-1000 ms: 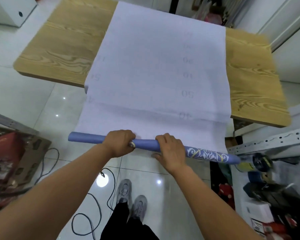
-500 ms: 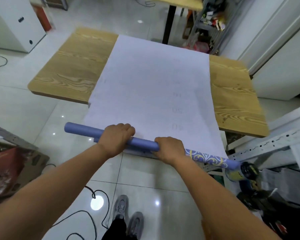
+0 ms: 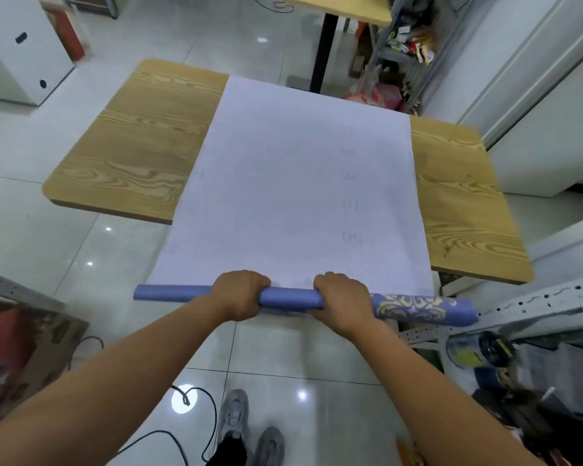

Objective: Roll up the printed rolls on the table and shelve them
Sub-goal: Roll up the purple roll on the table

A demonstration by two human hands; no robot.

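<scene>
A glossy, pale tiled floor (image 3: 48,230) fills most of the view. On it stands a wood-grain surface (image 3: 132,153) with rounded corners. A wide printed sheet (image 3: 300,196) lies pale side up along the middle of this surface. It reaches from the far edge, passes over the near edge and slopes down toward the person. Faint numbers show through it in a column on the right.

At the sheet's near end it is wound into a blue-violet roll (image 3: 290,296), held level in the air just off the surface's near edge. The roll's right end bears a pale yellow ornament.

To the right, a grey perforated metal rack (image 3: 535,304) stands close to the roll's right end. A cardboard box (image 3: 24,358) sits low on the left.

The left hand (image 3: 239,294) grips the roll left of its middle, fingers curled over the top. The right hand (image 3: 344,301) grips it just beside the ornament in the same way. A short stretch of roll shows between them.

Below are grey shoes (image 3: 236,415) and a black cable (image 3: 209,408) on the floor.
</scene>
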